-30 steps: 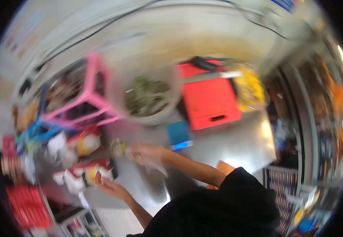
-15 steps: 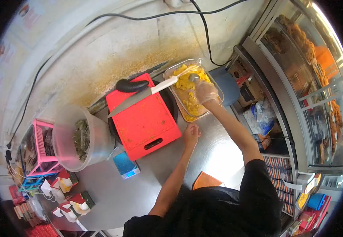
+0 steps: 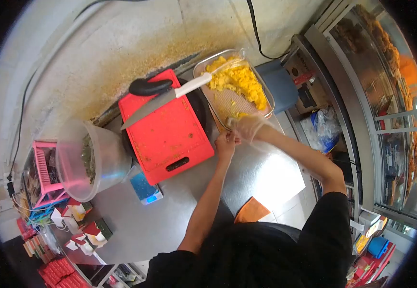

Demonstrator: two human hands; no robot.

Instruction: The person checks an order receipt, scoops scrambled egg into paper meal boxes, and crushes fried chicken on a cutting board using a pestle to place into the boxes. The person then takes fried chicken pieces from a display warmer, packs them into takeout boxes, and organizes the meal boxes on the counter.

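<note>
Our right hand [image 3: 250, 126] has dropped to the near corner of the tray [image 3: 223, 101], fingers round a metal scoop [image 3: 231, 122]; the yellow food [image 3: 244, 85] now banks along the far right, so more base lies bare. Our left hand [image 3: 226, 145] joins there, grip unclear to us.

Open steel tabletop [image 3: 261, 173] stretches bodyward of the gloved right hand [image 3: 246, 126]. A red cutting board [image 3: 170, 137], knife [image 3: 147, 111] across it, blocks passage left of the left hand [image 3: 226, 145]; a food tray [image 3: 223, 102] stands directly ahead of both.
</note>
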